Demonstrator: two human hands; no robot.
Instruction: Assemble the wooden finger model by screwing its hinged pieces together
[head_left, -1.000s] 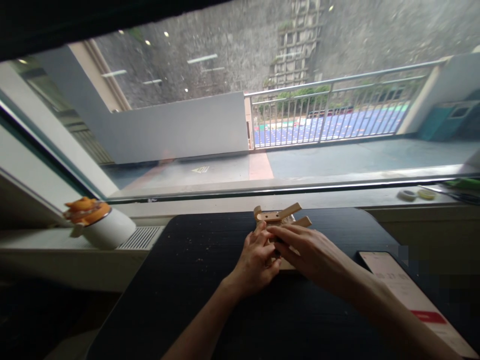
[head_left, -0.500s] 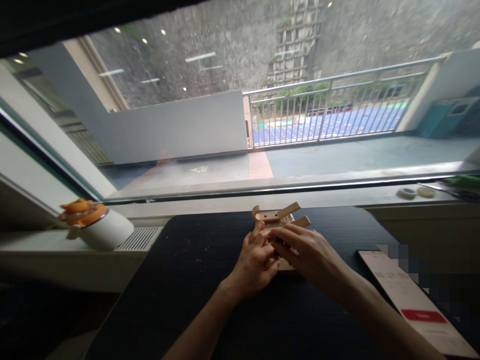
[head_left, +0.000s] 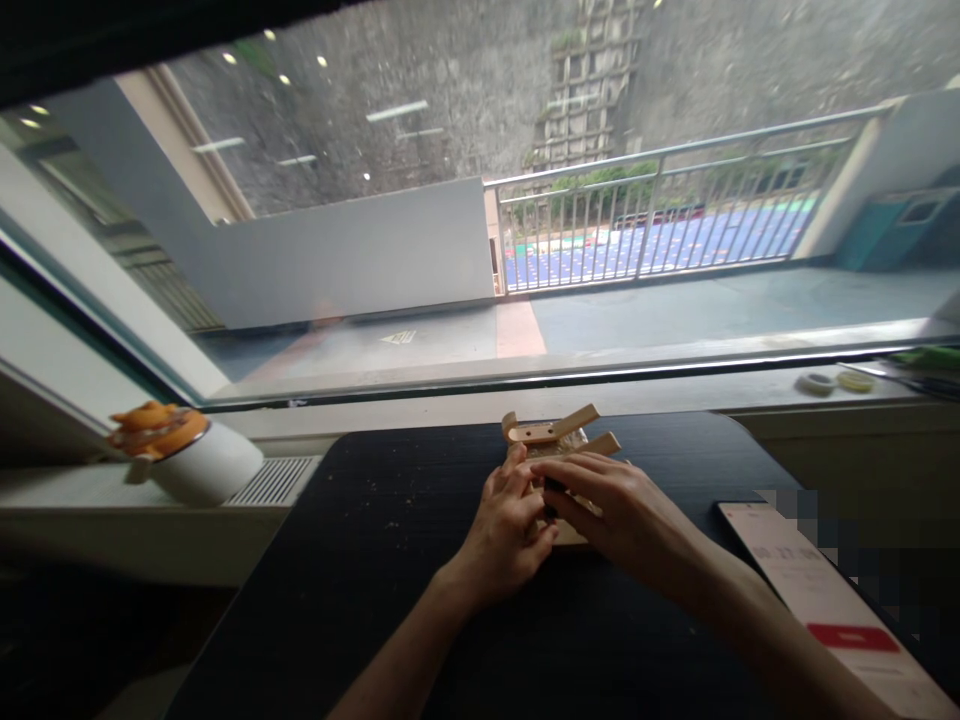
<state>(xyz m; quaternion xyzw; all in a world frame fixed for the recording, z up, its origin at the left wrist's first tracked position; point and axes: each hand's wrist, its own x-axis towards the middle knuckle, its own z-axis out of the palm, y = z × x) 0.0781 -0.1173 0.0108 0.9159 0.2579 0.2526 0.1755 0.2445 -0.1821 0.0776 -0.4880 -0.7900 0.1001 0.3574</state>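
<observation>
Near the far side of the black table (head_left: 360, 590) lies a light wooden assembly (head_left: 534, 433). One slat of it has two dark holes and a curved left end, and two arms stick out to the right. My left hand (head_left: 510, 515) is closed against the near left part of the assembly, its fingers curled. From the right, my right hand (head_left: 600, 490) reaches over, fingers bent and thumb underneath, meeting the left fingertips. Something small and dark shows between the two hands; its kind cannot be made out. The fingers hide the assembly's middle.
A phone (head_left: 802, 570) with a lit screen lies at the table's right. On the sill stand a white cup (head_left: 214, 465) with an orange figure on top, left, and rolls of tape (head_left: 853, 381), right. Crumbs dot the table's left. A large window rises behind.
Both hands stay at the wooden assembly. The right hand's fingers shift slightly, and the dark gap beneath them looks a little wider. The view drifts slightly.
</observation>
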